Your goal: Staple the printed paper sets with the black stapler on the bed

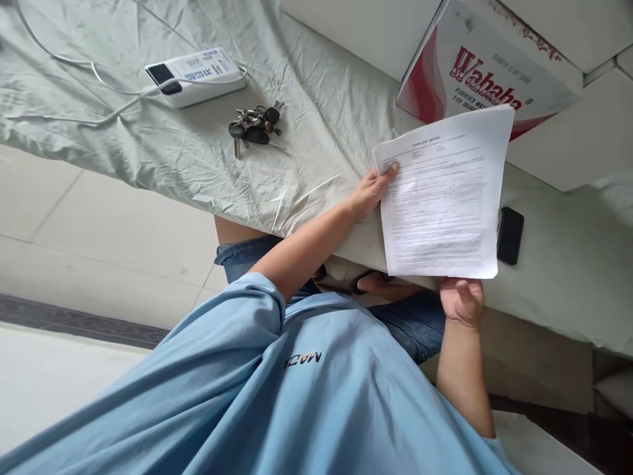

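Two bare hands hold up the printed papers (440, 204), which are above the near edge of the cloth-covered table (316, 152), in front of the red-and-white box (489, 79). The left arm reaches diagonally forward and across, elbow bent beside the body, forearm low over the table's edge. The left hand (372, 191) is clamped on the papers' left side, thumb lying flat on the printed face, the other fingers hidden behind. The right forearm rises nearly straight away from the body, and the right hand (463, 302) is at the bottom edge near the right corner, palm turned up. Its fingers are partly covered by the papers, so I cannot tell whether it pinches or merely supports them. The black phone (510, 235) lies just beside the papers' right edge.
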Available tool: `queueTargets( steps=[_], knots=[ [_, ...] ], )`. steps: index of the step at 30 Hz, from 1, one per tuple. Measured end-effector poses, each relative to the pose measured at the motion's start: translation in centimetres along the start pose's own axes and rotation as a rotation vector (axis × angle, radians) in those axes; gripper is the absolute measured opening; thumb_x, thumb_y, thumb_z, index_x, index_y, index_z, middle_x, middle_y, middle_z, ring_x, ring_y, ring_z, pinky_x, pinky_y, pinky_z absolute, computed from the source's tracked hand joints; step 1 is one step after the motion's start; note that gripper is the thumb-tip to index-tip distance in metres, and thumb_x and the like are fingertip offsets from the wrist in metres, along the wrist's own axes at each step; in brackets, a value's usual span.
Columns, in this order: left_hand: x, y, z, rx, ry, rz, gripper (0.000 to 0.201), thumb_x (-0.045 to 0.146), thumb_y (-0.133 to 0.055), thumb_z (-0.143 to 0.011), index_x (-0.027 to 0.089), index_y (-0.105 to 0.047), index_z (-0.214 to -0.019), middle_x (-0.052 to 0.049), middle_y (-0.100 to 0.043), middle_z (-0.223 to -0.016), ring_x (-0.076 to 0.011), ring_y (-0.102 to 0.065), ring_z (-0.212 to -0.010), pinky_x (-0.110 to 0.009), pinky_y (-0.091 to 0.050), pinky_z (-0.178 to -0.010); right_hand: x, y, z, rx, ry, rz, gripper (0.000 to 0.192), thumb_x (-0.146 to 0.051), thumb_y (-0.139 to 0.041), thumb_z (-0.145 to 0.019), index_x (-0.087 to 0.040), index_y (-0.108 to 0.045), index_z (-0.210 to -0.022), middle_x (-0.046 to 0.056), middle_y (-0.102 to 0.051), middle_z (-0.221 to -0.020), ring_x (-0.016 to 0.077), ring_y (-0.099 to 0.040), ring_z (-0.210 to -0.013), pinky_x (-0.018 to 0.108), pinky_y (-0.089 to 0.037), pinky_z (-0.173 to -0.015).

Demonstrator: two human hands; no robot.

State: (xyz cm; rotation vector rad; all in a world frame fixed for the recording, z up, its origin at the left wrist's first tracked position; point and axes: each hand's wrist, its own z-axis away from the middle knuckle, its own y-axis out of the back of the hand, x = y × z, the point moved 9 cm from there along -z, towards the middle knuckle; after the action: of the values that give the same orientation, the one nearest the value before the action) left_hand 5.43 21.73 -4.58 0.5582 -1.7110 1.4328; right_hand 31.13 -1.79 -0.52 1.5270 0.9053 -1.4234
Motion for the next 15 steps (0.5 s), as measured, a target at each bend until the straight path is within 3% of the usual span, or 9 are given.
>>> queueTargets(
  steps=[3, 5, 7, 11, 13, 15],
  knots=[
    [0.5, -0.4, 0.6, -0.06, 0.0, 0.004, 0.066, 0.083, -0.09, -0.094, 0.021, -0.083, -0.117, -0.014, -0.092, -0.121, -0.0396, -0.085, -0.138, -0.06, -0.065, -0.127, -0.2, 0.5, 0.6, 0.278, 0.114, 0.021, 0.06, -0.054, -0.107, -0.069, -0.036, -0.088, -0.123, 0.005, -0.091, -0.136, 0.038, -0.084, -0.144, 0.07, -0.057, -0.139],
    [1.7, -0.2, 1.2, -0.087, -0.004, -0.017, 0.067, 0.077, -0.102, -0.082, 0.021, -0.083, -0.114, -0.015, -0.092, -0.117, -0.0414, -0.086, -0.134, -0.06, -0.066, -0.125, -2.5, 2.1, 0.3, 0.435, 0.246, 0.054, 0.053, -0.048, -0.107, -0.069, -0.033, -0.088, -0.117, 0.005, -0.092, -0.133, 0.0397, -0.083, -0.145, 0.07, -0.055, -0.142],
    [3.7, 0.3, 1.8, -0.103, -0.029, -0.066, 0.064, 0.069, -0.109, -0.075, 0.021, -0.084, -0.11, -0.014, -0.091, -0.113, -0.041, -0.087, -0.128, -0.058, -0.068, -0.12, -5.9, 3.9, -0.4, 0.489, 0.381, 0.113, 0.054, -0.05, -0.108, -0.07, -0.032, -0.088, -0.117, 0.006, -0.092, -0.133, 0.0438, -0.082, -0.148, 0.074, -0.055, -0.141],
    [7.7, 0.7, 2.3, -0.176, -0.09, -0.223, 0.048, 0.055, -0.108, -0.078, 0.022, -0.084, -0.103, -0.009, -0.088, -0.102, -0.036, -0.089, -0.116, -0.053, -0.071, -0.108, -11.2, 7.0, -1.7, 0.433, 0.498, 0.2, 0.055, -0.052, -0.109, -0.065, -0.037, -0.089, -0.114, 0.006, -0.091, -0.125, 0.0461, -0.083, -0.144, 0.076, -0.06, -0.137],
    [8.2, 0.0, 2.5, -0.283, -0.08, -0.306, 0.048, 0.051, -0.109, -0.075, 0.021, -0.085, -0.103, -0.008, -0.087, -0.099, -0.0329, -0.088, -0.109, -0.05, -0.071, -0.103, -11.2, 7.6, -2.2, 0.384, 0.456, 0.221, 0.049, -0.052, -0.11, -0.062, -0.036, -0.088, -0.103, 0.006, -0.091, -0.115, 0.0462, -0.086, -0.136, 0.077, -0.062, -0.133],
    [7.6, -0.4, 2.7, -0.365, -0.054, -0.408, 0.05, 0.05, -0.111, -0.069, 0.021, -0.086, -0.1, -0.006, -0.086, -0.094, -0.0302, -0.087, -0.1, -0.045, -0.071, -0.098, -9.5, 7.3, -2.8, 0.304, 0.362, 0.235, 0.047, -0.05, -0.112, -0.059, -0.031, -0.087, -0.095, 0.007, -0.09, -0.105, 0.0452, -0.087, -0.13, 0.077, -0.063, -0.131]
  ],
)
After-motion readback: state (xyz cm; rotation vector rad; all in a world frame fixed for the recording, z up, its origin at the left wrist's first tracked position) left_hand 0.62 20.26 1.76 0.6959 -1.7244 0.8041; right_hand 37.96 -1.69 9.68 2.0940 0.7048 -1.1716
